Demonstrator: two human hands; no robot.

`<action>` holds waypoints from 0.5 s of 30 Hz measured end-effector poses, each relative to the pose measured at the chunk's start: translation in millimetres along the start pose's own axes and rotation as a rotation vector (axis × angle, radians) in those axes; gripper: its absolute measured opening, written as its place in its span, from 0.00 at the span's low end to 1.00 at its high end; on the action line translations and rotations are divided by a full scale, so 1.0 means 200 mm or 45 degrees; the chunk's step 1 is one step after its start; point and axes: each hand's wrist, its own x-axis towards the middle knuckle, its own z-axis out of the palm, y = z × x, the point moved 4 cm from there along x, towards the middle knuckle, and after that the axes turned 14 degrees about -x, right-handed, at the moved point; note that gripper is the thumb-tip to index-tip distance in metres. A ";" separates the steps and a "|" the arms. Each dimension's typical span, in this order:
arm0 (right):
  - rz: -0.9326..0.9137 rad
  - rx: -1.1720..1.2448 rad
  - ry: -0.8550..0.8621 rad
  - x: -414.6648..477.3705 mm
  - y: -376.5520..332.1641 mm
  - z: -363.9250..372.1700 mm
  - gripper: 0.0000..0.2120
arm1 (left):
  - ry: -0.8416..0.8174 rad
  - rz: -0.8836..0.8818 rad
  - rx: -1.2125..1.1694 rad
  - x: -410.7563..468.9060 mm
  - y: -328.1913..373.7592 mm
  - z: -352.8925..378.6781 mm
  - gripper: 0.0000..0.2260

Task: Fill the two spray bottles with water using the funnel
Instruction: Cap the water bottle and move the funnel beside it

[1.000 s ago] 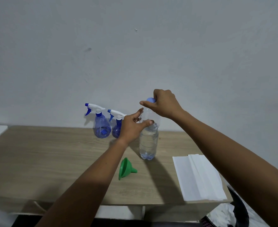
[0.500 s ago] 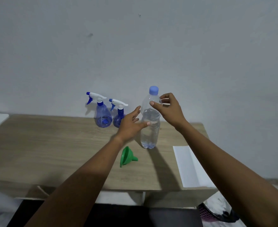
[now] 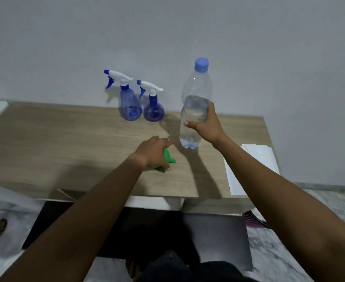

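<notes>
funnel being gathered while the water bottle is held, both spray bottles not yet opened.

the water bottle (image 3: 195, 110) is gripped around its middle by the right hand (image 3: 205, 127), base at or just above the worktop (image 3: 66, 143), blue cap on; contact cannot be told. the green funnel (image 3: 168, 156) lies on its side under the left hand (image 3: 154, 153), whose fingers are curled over it, only the spout showing at the right; whether it is fully clasped cannot be told. the taller spray bottle (image 3: 130, 102) and the shorter spray bottle (image 3: 153, 105) stand at the far edge, just beside each other, trigger heads fitted. risks are judged as follows: the funnel could slip from a loose grasp; water could be spilled toward the white paper (image 3: 253, 169) at the right if the bottle were tipped before the heads are unscrewed and the funnel is seated.
</notes>
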 end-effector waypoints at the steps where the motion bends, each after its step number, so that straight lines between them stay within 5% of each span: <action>1: 0.014 -0.023 -0.013 0.00 0.03 0.02 0.43 | -0.027 0.011 0.103 0.00 0.01 0.01 0.46; 8: -0.011 -0.033 0.013 -0.01 0.06 0.05 0.42 | 0.064 0.105 0.364 -0.02 -0.02 0.03 0.32; 15: 0.010 -0.063 0.040 -0.02 0.06 0.04 0.41 | 0.422 -0.134 -0.151 -0.01 -0.10 -0.01 0.30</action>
